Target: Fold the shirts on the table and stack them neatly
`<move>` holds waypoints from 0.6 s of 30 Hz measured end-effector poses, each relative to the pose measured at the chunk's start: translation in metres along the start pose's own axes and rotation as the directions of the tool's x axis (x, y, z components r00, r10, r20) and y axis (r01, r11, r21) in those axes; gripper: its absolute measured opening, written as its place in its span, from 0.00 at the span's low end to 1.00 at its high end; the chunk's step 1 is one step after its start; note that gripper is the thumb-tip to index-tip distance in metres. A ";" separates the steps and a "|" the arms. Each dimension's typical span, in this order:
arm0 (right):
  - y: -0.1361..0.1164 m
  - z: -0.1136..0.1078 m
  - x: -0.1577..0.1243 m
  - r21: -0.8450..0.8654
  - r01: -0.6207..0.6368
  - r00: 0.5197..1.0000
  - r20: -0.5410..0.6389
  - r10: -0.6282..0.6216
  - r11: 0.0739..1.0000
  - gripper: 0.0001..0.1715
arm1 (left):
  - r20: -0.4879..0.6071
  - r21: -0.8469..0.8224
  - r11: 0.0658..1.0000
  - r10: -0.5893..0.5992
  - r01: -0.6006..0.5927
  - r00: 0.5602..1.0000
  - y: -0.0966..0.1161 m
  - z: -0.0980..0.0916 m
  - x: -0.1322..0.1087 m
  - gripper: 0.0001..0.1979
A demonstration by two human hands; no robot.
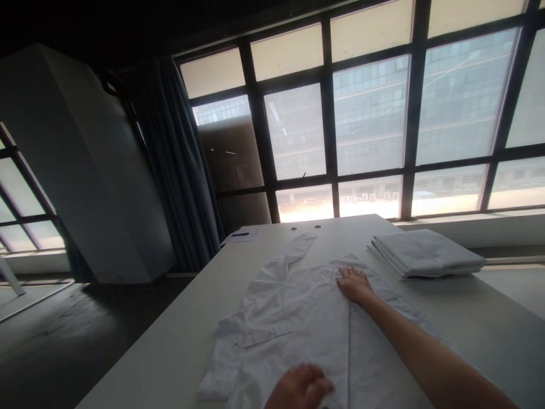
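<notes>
A white long-sleeved garment (pixel 317 321), which looks like a coat or shirt, lies spread on the white table (pixel 159 338) in front of me. It has creases, and one sleeve reaches toward the far end. My right hand (pixel 355 284) rests flat on the upper part of the garment, fingers spread and pressing the cloth. Lower in the view, my left hand (pixel 300 389) is over the near part of the garment. It is slightly blurred, with fingers loosely bent and apart, and no cloth shows in it. The bottom of the picture cuts off the garment's near end.
A stack of folded white cloth (pixel 428 253) sits on the table at the right. Paper (pixel 249 237) with a blue pen (pixel 240 234) lies at the far left corner. Beyond are large windows (pixel 370 113), a dark curtain (pixel 181 153) and a pillar (pixel 97 170).
</notes>
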State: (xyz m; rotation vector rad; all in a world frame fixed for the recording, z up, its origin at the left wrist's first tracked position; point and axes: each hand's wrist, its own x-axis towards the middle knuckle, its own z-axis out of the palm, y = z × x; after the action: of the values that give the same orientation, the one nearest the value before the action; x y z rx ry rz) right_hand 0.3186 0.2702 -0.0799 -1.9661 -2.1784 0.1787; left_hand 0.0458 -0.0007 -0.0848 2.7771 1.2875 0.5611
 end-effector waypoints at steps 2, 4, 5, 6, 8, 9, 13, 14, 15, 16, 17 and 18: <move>0.002 0.001 0.001 -0.013 0.004 1.000 0.018 -0.004 1.000 0.37 | -0.028 0.076 0.987 -0.141 0.143 0.990 -0.019 -0.008 -0.012 0.25; 0.003 0.001 0.001 -0.021 0.008 1.000 0.030 -0.008 1.000 0.38 | -0.012 0.194 0.957 -0.217 0.215 0.976 -0.040 -0.012 -0.033 0.31; 0.003 0.001 0.001 -0.023 0.010 0.999 0.034 -0.009 1.000 0.38 | 0.022 0.239 0.950 -0.214 0.202 0.977 -0.050 -0.012 -0.044 0.33; 0.003 0.001 0.000 -0.023 0.012 0.999 0.037 -0.011 1.000 0.38 | 0.044 0.277 0.942 -0.212 0.192 0.976 -0.058 -0.011 -0.055 0.33; 0.003 0.001 -0.002 -0.022 0.012 0.999 0.043 -0.011 1.000 0.39 | 0.068 0.331 0.931 -0.188 0.155 0.980 -0.068 -0.010 -0.074 0.32; 0.003 0.001 -0.003 -0.021 0.012 0.999 0.047 -0.011 1.000 0.40 | 0.064 0.352 0.925 -0.175 0.141 0.983 -0.071 -0.010 -0.081 0.32; 0.010 0.000 -0.014 -0.016 0.017 0.998 0.065 -0.016 1.000 0.46 | 0.034 0.410 0.908 -0.115 0.091 0.993 -0.076 -0.022 -0.098 0.35; 0.013 -0.001 -0.018 -0.016 0.023 0.997 0.068 -0.021 1.000 0.47 | 0.033 0.415 0.906 -0.107 0.084 0.994 -0.077 -0.025 -0.099 0.36; 0.016 -0.002 -0.023 -0.018 0.029 0.997 0.072 -0.028 0.999 0.47 | 0.039 0.415 0.907 -0.101 0.076 0.994 -0.077 -0.028 -0.101 0.37; 0.019 -0.003 -0.028 -0.020 0.036 0.997 0.074 -0.035 0.999 0.48 | 0.050 0.409 0.910 -0.102 0.073 0.994 -0.078 -0.029 -0.102 0.37; 0.022 -0.004 -0.035 -0.023 0.043 0.996 0.075 -0.041 0.999 0.48 | 0.056 0.403 0.912 -0.114 0.082 0.992 -0.077 -0.029 -0.104 0.37; 0.025 -0.006 -0.041 -0.027 0.050 0.996 0.076 -0.048 0.998 0.49 | 0.055 0.400 0.910 -0.141 0.108 0.988 -0.075 -0.027 -0.105 0.37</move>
State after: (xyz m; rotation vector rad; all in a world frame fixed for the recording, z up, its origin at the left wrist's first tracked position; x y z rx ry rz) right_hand 0.3482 0.2315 -0.0827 -1.9489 -2.2859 0.2187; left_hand -0.0802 -0.0332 -0.1055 2.9503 1.7133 0.1884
